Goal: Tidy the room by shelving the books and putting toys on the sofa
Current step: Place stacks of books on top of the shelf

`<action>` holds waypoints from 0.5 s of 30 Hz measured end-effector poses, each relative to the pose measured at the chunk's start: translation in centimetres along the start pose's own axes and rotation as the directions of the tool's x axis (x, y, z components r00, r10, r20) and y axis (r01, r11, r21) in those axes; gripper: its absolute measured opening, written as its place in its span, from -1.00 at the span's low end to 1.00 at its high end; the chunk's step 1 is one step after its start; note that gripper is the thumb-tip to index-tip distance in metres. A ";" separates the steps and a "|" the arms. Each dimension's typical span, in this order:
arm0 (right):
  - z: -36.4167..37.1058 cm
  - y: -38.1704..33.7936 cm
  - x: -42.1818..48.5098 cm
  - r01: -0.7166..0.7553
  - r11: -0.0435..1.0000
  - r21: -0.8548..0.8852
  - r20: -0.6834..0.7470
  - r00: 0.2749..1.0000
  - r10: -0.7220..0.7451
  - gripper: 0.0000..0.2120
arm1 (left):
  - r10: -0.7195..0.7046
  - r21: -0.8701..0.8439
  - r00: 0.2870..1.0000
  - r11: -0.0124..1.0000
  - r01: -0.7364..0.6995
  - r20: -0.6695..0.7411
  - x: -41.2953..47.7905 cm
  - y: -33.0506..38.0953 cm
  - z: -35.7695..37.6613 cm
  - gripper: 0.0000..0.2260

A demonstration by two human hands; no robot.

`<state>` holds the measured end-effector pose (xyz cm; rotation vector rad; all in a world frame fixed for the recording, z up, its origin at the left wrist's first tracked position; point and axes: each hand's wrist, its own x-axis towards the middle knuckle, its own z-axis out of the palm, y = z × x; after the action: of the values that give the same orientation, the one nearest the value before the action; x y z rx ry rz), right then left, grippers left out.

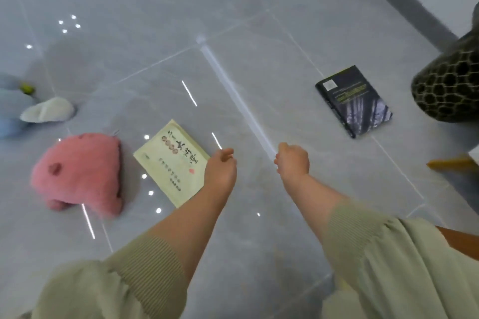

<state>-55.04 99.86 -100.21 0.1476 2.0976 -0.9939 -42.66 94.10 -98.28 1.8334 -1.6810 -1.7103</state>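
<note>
A cream book (pixel 169 163) with dark lettering lies flat on the grey tiled floor. My left hand (pixel 221 169) hovers over its right corner, fingers loosely curled and holding nothing. My right hand (pixel 293 160) hangs to the right of it above bare tile, fingers also curled and empty. A black book (pixel 353 100) lies on the floor further right. Left of the cream book sits a pink plush toy (pixel 80 173). At the left edge lies a blue and white plush toy (pixel 31 109), partly cut off.
A dark stool (pixel 448 85) with a honeycomb pattern stands at the right edge. Below it pokes in a yellow-orange object (pixel 451 164). A dark skirting strip (pixel 404 0) runs along the white wall at the top right. The glossy floor shows light reflections.
</note>
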 end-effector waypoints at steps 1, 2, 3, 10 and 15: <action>0.9 -0.2 1.0 0.025 0.998 -0.055 0.015 1.000 -0.024 -0.76 | 0.127 0.172 0.992 0.977 -0.126 0.005 1.3 -0.6 -1.0 -0.65; 2.5 -0.6 2.1 0.042 0.993 -0.110 0.052 0.998 -0.037 -0.80 | 0.238 0.317 0.971 0.920 -0.229 0.013 2.9 -1.0 -2.4 -0.63; 5.5 -0.3 3.4 0.090 0.984 -0.155 0.108 0.991 -0.073 -0.81 | 0.337 0.434 0.941 0.845 -0.312 0.020 5.0 -2.4 -4.1 -0.61; 14.5 0.8 4.9 0.375 0.836 -0.400 0.496 0.856 -0.147 -0.70 | 0.550 0.730 0.835 0.580 -0.362 -0.023 13.8 -8.0 -8.6 -0.50; 16.8 0.5 4.8 0.260 0.851 -0.455 0.593 0.802 0.072 -0.17 | 0.282 0.400 0.883 0.909 -0.119 -0.377 13.8 -10.6 -11.2 -0.27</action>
<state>-47.85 87.51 -110.28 -0.5016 1.7034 -0.4019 -31.41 81.59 -110.31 1.9026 -1.9939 -0.8623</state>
